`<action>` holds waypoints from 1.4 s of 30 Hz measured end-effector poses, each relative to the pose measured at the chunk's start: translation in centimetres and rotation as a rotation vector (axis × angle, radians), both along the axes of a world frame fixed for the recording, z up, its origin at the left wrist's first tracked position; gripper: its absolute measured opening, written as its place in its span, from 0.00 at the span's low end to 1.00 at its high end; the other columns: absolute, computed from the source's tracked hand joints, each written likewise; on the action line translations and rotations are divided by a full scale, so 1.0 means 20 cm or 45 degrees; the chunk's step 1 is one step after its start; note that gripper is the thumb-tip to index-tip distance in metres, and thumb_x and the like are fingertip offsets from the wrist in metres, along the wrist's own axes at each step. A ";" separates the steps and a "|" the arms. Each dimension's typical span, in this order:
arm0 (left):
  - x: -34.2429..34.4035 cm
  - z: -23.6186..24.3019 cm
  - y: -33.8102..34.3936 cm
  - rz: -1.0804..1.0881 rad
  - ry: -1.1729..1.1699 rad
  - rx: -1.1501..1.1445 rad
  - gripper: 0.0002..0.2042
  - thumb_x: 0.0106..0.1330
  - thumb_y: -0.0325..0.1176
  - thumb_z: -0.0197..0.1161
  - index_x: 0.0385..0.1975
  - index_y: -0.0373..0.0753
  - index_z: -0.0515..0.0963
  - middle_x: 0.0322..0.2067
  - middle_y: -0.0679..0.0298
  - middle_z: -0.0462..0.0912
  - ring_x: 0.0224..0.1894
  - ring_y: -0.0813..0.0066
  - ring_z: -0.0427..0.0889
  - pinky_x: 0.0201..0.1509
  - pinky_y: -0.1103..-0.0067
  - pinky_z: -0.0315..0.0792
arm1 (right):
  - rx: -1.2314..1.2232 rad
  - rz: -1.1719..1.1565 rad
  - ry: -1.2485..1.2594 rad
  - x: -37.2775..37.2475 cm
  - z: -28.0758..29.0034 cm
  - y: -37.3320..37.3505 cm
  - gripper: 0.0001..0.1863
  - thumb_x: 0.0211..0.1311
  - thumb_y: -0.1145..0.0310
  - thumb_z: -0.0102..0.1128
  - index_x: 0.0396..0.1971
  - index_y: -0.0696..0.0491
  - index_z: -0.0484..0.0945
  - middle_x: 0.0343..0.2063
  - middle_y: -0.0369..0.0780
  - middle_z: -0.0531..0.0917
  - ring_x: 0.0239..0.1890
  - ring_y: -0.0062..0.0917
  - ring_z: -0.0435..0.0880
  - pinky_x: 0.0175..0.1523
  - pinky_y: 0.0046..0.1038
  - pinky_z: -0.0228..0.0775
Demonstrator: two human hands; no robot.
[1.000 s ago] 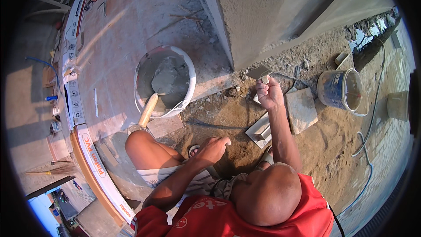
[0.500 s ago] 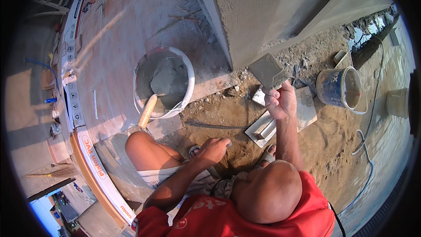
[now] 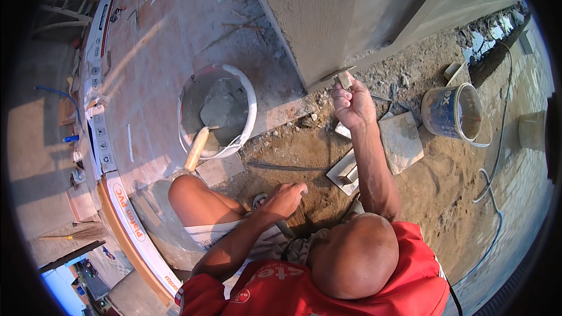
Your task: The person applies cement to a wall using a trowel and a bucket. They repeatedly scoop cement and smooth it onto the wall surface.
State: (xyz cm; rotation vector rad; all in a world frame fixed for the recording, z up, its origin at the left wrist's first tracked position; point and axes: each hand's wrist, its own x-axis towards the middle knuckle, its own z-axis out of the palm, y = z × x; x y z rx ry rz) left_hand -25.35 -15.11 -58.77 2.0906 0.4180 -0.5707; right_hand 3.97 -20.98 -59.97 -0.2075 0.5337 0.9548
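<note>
My right hand (image 3: 354, 105) is closed on a small plastering float (image 3: 339, 76), seen nearly edge-on, at the foot of the grey plastered wall corner (image 3: 316, 29). Its small grip shows at my fingertips; whether its face touches the wall cannot be told. My left hand (image 3: 284, 200) is curled near my bent knee, with a small greyish end at its fingers that I cannot make out. A white-rimmed bucket (image 3: 252, 102) of wet grey mortar stands left of the wall. In it leans a trowel (image 3: 198, 147), wooden handle toward me, blade on the mortar.
A second float (image 3: 345, 174) lies on the sand beside a pale stone slab (image 3: 403, 143). Farther right stands a blue-and-white pail (image 3: 448, 110), with a hose (image 3: 494, 199) along the ground. Thin dark rods (image 3: 287, 167) lie before me. A long white carton (image 3: 129, 210) borders the left side.
My right hand has moved up and left toward the wall's foot. The float has turned from showing its flat mortar-smeared face to nearly edge-on. My left hand has barely moved.
</note>
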 end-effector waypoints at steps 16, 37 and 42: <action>0.02 0.03 0.02 -0.033 0.023 -0.040 0.11 0.63 0.25 0.51 0.43 0.37 0.75 0.38 0.46 0.80 0.45 0.46 0.79 0.50 0.61 0.71 | -0.018 0.023 0.083 0.06 -0.41 -0.02 0.06 0.70 0.68 0.45 0.43 0.52 0.68 0.25 0.38 0.73 0.17 0.17 0.65 0.17 0.17 0.57; -0.01 -0.01 0.03 0.014 0.163 0.009 0.12 0.61 0.26 0.52 0.43 0.36 0.76 0.33 0.47 0.79 0.37 0.49 0.81 0.43 0.64 0.73 | -0.582 -0.139 -0.645 -0.33 -0.20 0.09 0.31 0.65 0.76 0.47 0.70 0.53 0.56 0.28 0.36 0.73 0.19 0.18 0.76 0.22 0.22 0.79; -0.02 -0.02 0.03 -0.017 0.146 0.038 0.12 0.60 0.26 0.53 0.43 0.35 0.76 0.31 0.47 0.80 0.35 0.49 0.80 0.42 0.64 0.73 | -0.741 -0.177 -0.730 -0.34 -0.17 0.23 0.30 0.67 0.75 0.48 0.70 0.52 0.57 0.32 0.38 0.76 0.19 0.18 0.76 0.23 0.23 0.79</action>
